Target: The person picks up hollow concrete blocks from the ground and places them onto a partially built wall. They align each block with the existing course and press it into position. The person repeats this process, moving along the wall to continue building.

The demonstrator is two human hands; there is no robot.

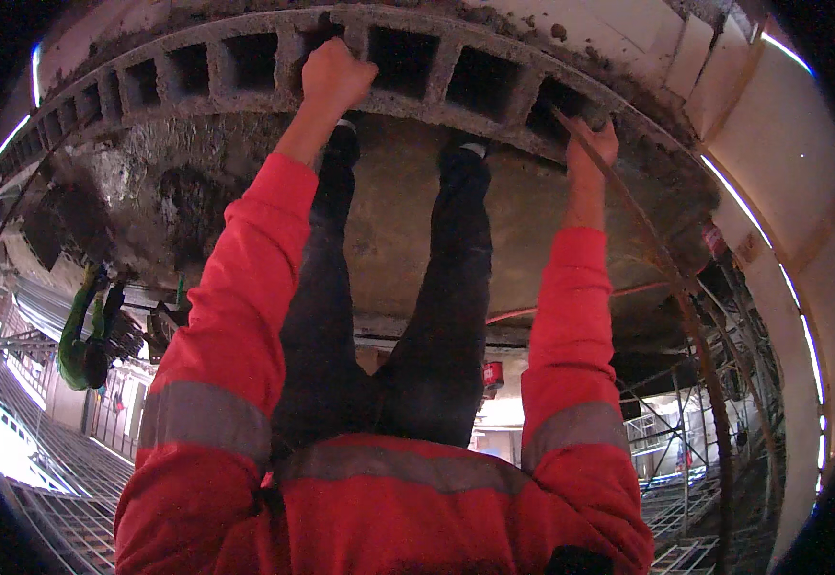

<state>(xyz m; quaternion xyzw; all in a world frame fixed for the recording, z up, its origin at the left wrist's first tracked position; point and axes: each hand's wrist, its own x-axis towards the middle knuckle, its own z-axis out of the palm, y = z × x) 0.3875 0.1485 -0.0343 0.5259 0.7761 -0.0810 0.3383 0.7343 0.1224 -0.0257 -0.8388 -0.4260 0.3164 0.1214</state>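
Observation:
A curved-looking row of grey hollow concrete blocks (408, 103) crosses the top of the head view, its open cavities facing me. My left hand (338, 77) is closed over a block's cross wall, fingers curled down into the cavity. Farther right, my right hand (594, 146) grips the block's edge near the last visible cavity, its thumb apart and its fingers partly hidden. A thin rusty bar (642, 216) passes in front of that hand and slants down to the right.
Wet concrete floor (398, 201) lies under my legs. To the left a person in a green top (74, 350) bends over. Metal scaffolding (681, 431) stands at the right, beside a pale panel wall (810, 182). A red hose (523, 314) runs across the floor.

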